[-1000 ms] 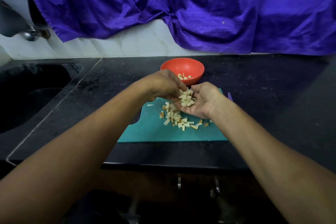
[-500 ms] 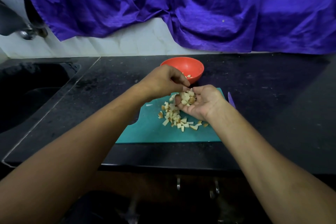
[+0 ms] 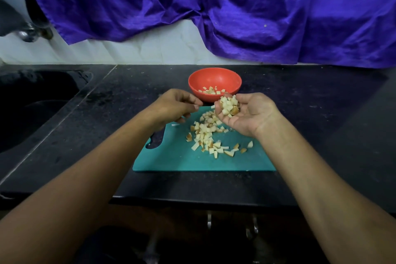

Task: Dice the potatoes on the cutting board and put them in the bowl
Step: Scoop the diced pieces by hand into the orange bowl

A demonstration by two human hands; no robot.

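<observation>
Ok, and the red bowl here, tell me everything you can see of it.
The bowl is orange-red, round and smooth, plastic by its look. It stands upright on the black counter, just beyond the teal cutting board's far edge. A small scatter of diced potato lies at its bottom; most of the inside is bare. The right hand, cupping a heap of dice, overlaps its near side in this view; contact cannot be told.

Board dice [image 3: 205, 135]: pale cubes, some brown-skinned, in a loose heap mid-board.
Palm dice [image 3: 228, 105]: small pile cupped in right hand [image 3: 246, 113], beside the bowl's rim.
Bowl [image 3: 214, 75]: red, upright, few dice inside.
Cutting board [image 3: 182, 161]: teal, flat, handle slot left.
</observation>
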